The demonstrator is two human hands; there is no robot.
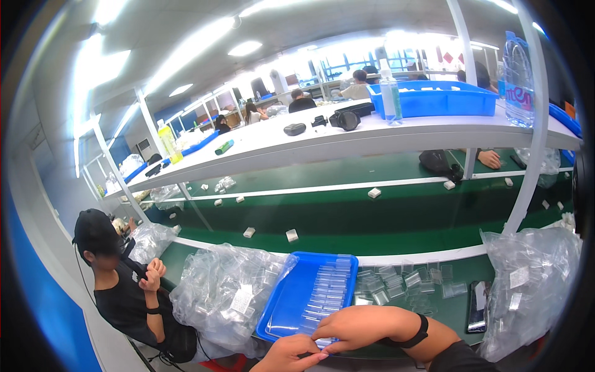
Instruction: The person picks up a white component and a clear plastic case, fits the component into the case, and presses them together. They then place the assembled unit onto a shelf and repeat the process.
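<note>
My left hand (289,354) and my right hand (361,327) meet at the near edge of a blue tray (280,305). Their fingertips are pinched close together. Whatever they hold, if anything, is hidden by the fingers. A bit of clear plastic shows just under my right hand, but I cannot tell whether it is held or lies in the tray. Inside the tray, clear plastic cases (326,287) form a long overlapping row. More loose clear cases (396,283) lie scattered on the green bench right of the tray.
Large clear bags flank the work area, one at left (230,288), another at right (532,291). A phone (477,306) lies beside the right bag. Beyond, small white boxes (292,235) sit on a green conveyor (334,217) under a white shelf (279,146). A co-worker (127,291) sits at left.
</note>
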